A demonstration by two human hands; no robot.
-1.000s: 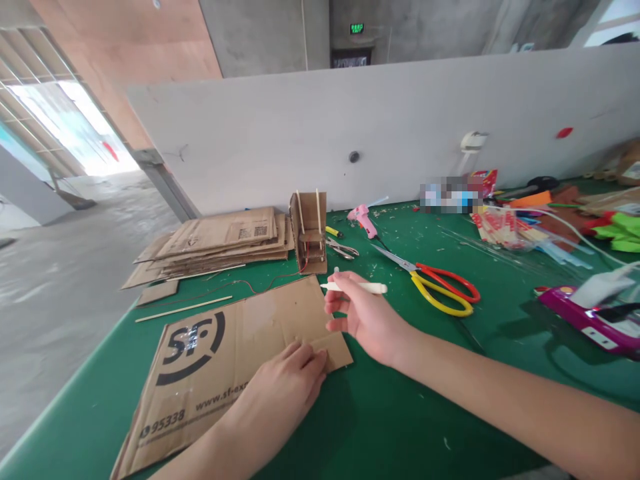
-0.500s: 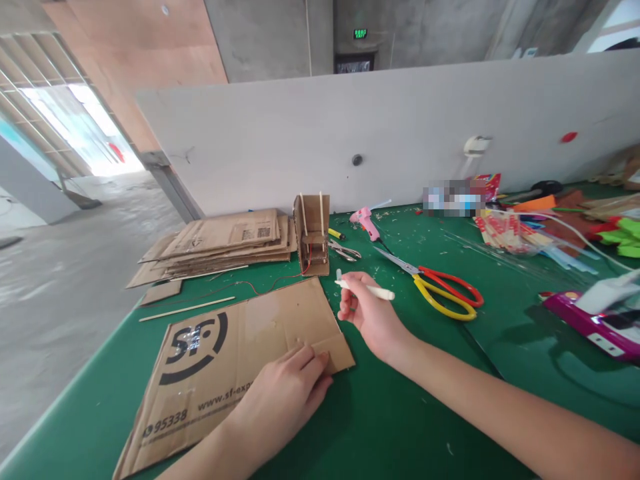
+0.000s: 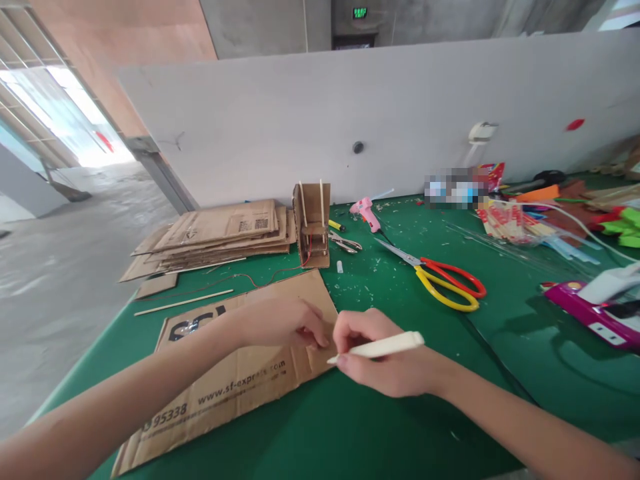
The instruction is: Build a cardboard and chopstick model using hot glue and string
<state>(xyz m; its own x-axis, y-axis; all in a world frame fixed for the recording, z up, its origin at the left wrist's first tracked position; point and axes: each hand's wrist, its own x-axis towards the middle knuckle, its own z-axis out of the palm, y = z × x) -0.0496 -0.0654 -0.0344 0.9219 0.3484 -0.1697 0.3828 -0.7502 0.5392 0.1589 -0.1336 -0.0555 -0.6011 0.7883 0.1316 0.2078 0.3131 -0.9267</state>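
Note:
In the head view, my right hand (image 3: 385,357) grips a cream-white marker pen (image 3: 393,345), uncapped, its tip at the right edge of a flat cardboard sheet (image 3: 240,400) with black print. My left hand (image 3: 287,320) lies over the same sheet, fingers curled and pressed down near its right end; whatever lies under the fingertips is hidden. The left forearm covers part of the printed logo. A small translucent pen cap (image 3: 340,267) stands on the green table beyond the sheet.
Behind the sheet stands a small cardboard structure (image 3: 314,227) with sticks and a red wire. Stacked cardboard (image 3: 225,230) lies left of it. To the right are pliers (image 3: 346,243), a pink glue gun (image 3: 367,215), large scissors (image 3: 440,280) and a purple power strip (image 3: 585,313).
The cap has come off the marker and is on the table. My right hand has moved down toward me to the sheet's edge. My left hand has shifted away from me, further onto the sheet.

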